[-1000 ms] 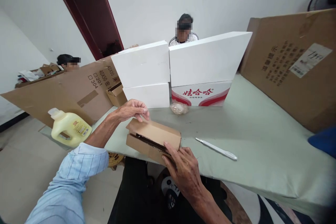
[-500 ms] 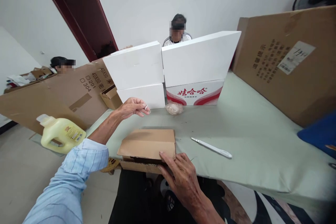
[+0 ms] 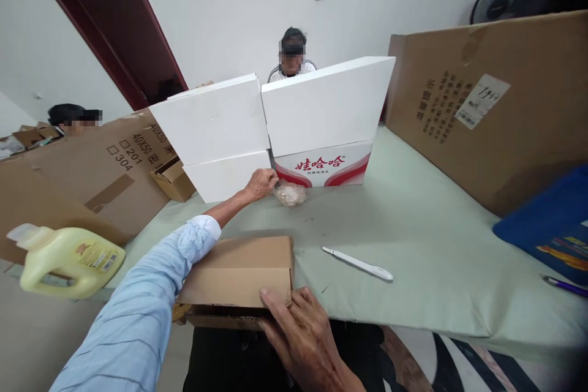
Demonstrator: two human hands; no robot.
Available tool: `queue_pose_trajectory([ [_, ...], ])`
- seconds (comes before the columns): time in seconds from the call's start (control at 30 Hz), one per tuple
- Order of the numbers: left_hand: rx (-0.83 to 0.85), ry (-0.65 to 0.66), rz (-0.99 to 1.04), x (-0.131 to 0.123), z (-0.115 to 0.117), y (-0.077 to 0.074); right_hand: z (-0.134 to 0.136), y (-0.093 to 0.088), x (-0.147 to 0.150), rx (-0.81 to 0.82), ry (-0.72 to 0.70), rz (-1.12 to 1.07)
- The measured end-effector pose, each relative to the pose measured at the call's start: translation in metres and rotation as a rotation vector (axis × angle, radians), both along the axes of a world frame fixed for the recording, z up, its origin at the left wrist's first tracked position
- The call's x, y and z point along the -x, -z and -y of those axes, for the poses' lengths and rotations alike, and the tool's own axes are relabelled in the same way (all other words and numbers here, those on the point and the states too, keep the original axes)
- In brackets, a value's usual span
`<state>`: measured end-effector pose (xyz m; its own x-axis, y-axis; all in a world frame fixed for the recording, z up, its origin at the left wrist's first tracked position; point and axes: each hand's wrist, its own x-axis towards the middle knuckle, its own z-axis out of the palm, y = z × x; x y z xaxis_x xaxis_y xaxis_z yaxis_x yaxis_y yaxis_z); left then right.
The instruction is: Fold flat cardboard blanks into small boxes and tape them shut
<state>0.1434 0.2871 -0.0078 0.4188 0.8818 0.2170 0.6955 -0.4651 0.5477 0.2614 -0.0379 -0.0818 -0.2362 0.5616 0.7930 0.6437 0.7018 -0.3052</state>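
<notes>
My left hand [image 3: 261,185] is stretched far over the table, its fingers pinched together at the edge of a crumpled ball of clear plastic [image 3: 292,196]. What sits between those fingertips is hidden. My right hand [image 3: 309,332] grips the near right corner of a small brown cardboard box [image 3: 239,275], thumb low at the gap and fingers on the top panel. A narrow dark gap runs along the box's near side, at the table's front edge. To the right of the box lies a white-handled scalpel [image 3: 358,264].
Stacked white boxes [image 3: 321,110] stand behind the plastic ball. Large brown cartons [image 3: 487,110] flank the table. A yellow jug [image 3: 68,260] is at left; a blue container [image 3: 546,226] and a purple pen [image 3: 565,285] are at right. Two people sit beyond the boxes.
My left hand has moved forward and right to the plastic ball; earlier it pinched a small pale scrap in the air. My right hand stays on the box. The view has shifted right.
</notes>
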Motion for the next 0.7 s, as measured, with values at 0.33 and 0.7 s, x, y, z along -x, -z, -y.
queue_pose_trajectory([
  [0.33, -0.119, 0.207, -0.349, -0.034, -0.017, 0.06, -0.004, 0.001, -0.006, -0.029, -0.007, -0.018],
  [0.7, -0.107, 0.369, -0.31, -0.018, -0.011, 0.071, -0.004, -0.005, -0.005, -0.01, -0.001, -0.026],
])
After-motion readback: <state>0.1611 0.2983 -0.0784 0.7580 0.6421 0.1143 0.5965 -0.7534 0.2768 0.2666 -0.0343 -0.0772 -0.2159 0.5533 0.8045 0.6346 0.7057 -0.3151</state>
